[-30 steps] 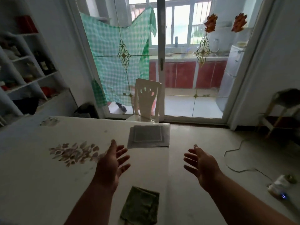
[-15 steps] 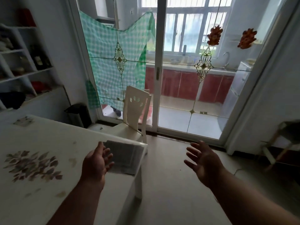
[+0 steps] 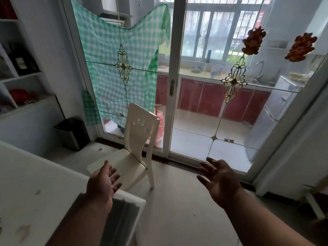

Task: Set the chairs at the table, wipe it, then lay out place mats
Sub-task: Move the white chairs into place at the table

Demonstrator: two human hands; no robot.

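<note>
A cream chair (image 3: 136, 139) with a cut-out back stands past the table's far corner, its seat turned to the left. The white table (image 3: 40, 189) fills the lower left. A stack of grey place mats (image 3: 122, 217) lies at its corner, partly under my left forearm. My left hand (image 3: 103, 183) is open, fingers spread, over the table corner just short of the chair seat. My right hand (image 3: 220, 180) is open over the floor, to the right of the chair. Neither hand touches the chair.
A sliding glass door (image 3: 177, 82) with a green checked cloth (image 3: 113, 64) hung on it stands right behind the chair. A black bin (image 3: 72, 134) sits on the floor left of it. Shelves (image 3: 17, 71) line the left wall. Bare floor lies to the right of the table.
The view has moved forward and to the right toward the chair. Both hands stay open and reach closer to it. The green cloth on the table has left the view.
</note>
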